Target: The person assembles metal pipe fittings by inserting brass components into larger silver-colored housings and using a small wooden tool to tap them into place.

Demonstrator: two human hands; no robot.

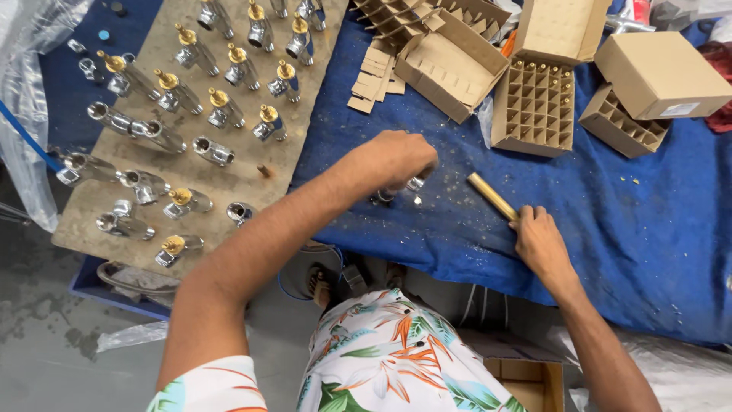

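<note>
My left hand (393,159) is curled shut over a small chrome valve body (414,183), of which only the shiny lower end peeks out beneath my knuckles; it stands on the blue cloth (648,221), near the cloth's left edge. My right hand (540,238) is closed around the near end of a brass rod (492,196), which lies slanted on the cloth and points up and left toward the valve, its far tip apart from it.

To the left of my left arm a worn board (91,221) carries rows of chrome valves (191,53), some with brass cartridges on top, some lying open-ended (a few are tipped on their sides). Ahead of my hands sit open cardboard boxes with divider grids (534,107), one holding brass parts in its cells, plus loose cardboard strips (374,76). A closed carton (662,74) rests at the far right.

What I'd worry about: my hold hides most of the valve, so I can't judge how square it stands, and on soft cloth it could tilt or roll out from under my fingers. The rod, gripped only at one end, could swing and knock the valve, or scratch its chrome. My left forearm passes close to the board's edge, so a careless pull back might sweep the nearest valves off.
</note>
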